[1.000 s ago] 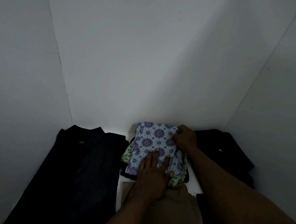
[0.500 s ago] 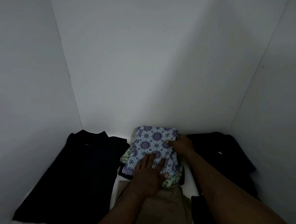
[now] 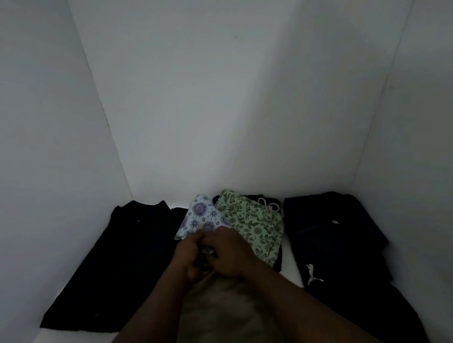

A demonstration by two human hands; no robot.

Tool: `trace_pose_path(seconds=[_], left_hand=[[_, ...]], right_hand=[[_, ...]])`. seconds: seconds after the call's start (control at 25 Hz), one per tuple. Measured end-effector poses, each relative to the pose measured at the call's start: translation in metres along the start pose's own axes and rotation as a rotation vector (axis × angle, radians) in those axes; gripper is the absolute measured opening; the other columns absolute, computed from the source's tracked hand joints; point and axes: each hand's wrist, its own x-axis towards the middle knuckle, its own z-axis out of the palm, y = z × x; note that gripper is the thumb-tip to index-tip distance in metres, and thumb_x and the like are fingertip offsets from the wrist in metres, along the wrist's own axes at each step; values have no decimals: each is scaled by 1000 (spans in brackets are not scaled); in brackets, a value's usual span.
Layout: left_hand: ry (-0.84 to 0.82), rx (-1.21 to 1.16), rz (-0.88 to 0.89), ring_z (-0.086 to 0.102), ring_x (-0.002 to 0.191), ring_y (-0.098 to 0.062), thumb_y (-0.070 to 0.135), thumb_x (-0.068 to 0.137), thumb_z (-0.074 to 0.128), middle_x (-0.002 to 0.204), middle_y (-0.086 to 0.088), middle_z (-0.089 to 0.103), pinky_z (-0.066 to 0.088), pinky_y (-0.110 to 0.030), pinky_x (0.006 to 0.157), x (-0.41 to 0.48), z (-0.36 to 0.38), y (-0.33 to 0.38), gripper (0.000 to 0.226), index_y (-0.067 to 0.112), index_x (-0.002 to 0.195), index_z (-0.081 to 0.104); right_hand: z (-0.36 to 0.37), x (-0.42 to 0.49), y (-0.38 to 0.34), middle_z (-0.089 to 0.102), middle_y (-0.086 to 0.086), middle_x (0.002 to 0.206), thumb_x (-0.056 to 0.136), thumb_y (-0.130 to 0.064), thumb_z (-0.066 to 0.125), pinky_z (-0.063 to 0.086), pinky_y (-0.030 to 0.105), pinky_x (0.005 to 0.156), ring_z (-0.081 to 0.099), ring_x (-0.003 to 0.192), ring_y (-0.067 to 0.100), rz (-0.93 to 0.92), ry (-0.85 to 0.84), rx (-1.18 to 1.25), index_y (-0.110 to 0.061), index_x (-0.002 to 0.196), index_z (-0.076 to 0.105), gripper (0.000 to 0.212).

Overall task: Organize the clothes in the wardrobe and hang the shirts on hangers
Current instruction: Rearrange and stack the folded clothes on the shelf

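On the white wardrobe shelf (image 3: 290, 271) a folded white garment with purple medallions (image 3: 201, 218) is lifted and tilted leftward. My left hand (image 3: 188, 256) and my right hand (image 3: 230, 250) meet at its near edge and both grip the cloth. Where it lay, a folded green leaf-print garment (image 3: 255, 225) with a white drawstring shows, resting on something black. A tan folded garment (image 3: 223, 312) lies under my forearms.
A black collared shirt (image 3: 125, 262) lies flat at the left. A dark folded garment (image 3: 335, 241) with a white leaping-cat logo sits at the right. White walls close the shelf on the left, back and right.
Both hands have drawn together at the near edge of the purple-patterned garment and pulled it up and left, uncovering the green leaf-print garment beneath.
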Motion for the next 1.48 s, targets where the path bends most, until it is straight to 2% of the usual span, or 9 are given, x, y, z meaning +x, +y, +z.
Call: trace_pose_path(seconds=[0.28, 0.56, 0.68, 0.88, 1.08, 1.16, 1.24, 1.36, 1.48], left_hand=[[54, -283, 5, 67, 108, -39, 55, 105, 42, 123, -22, 68, 56, -44, 76, 0, -18, -17, 58, 6, 130, 61], [180, -230, 62, 68, 113, -41, 64, 97, 51, 128, -20, 68, 59, -50, 88, 20, -33, -28, 73, 5, 140, 56], [200, -233, 107, 70, 110, -40, 62, 99, 50, 126, -20, 70, 59, -51, 89, 18, -27, -31, 68, 5, 136, 58], [154, -228, 195, 70, 108, -35, 56, 103, 45, 121, -14, 71, 59, -47, 86, 3, -13, -31, 61, 6, 135, 56], [230, -168, 210, 70, 95, -30, 57, 101, 50, 114, -13, 68, 57, -46, 83, -9, 0, -28, 54, 10, 126, 56], [250, -154, 204, 68, 88, -25, 56, 101, 49, 110, -11, 66, 55, -46, 85, -13, 2, -27, 51, 11, 124, 55], [241, -157, 207, 67, 87, -24, 56, 102, 48, 115, -12, 65, 54, -45, 84, -17, 3, -25, 52, 11, 127, 55], [245, -120, 205, 66, 94, -29, 61, 101, 44, 119, -13, 63, 54, -43, 82, -21, 7, -18, 55, 15, 128, 55], [230, 29, 196, 68, 101, -32, 77, 91, 44, 115, -12, 69, 58, -43, 84, -10, 18, -1, 73, 14, 122, 63]], right_hand=[[25, -25, -12, 72, -8, 103, 81, -28, 64, 47, 41, 90, 62, 101, 16, -6, 11, 77, -30, 103, 75, 25], [29, -30, -20, 71, -7, 102, 82, -26, 62, 43, 41, 94, 60, 106, 16, 41, -9, 119, -27, 101, 76, 23], [25, -30, -14, 75, -4, 103, 86, -23, 66, 48, 36, 92, 64, 101, 15, 81, 6, 230, -25, 104, 79, 22], [10, -41, 10, 79, -7, 103, 91, -21, 74, 57, 25, 91, 71, 96, 4, 415, 229, 537, -20, 103, 81, 14], [-16, -37, 33, 77, -10, 97, 89, -23, 77, 59, 26, 84, 71, 91, 7, 530, 252, 550, -25, 97, 79, 8], [-29, -38, 48, 74, -12, 98, 89, -24, 75, 60, 33, 86, 69, 91, 9, 712, 333, 532, -28, 97, 75, 9], [-42, -49, 64, 71, -4, 102, 90, -25, 72, 59, 33, 78, 66, 90, 14, 977, 427, 487, -21, 99, 68, 10], [-53, -70, 83, 61, 2, 99, 92, -30, 69, 45, 24, 59, 58, 84, 19, 1203, 333, 396, -14, 98, 52, 24], [-43, -78, 95, 70, 4, 97, 90, -33, 74, 57, 29, 69, 65, 82, 19, 1190, 195, 518, -15, 94, 67, 20]])
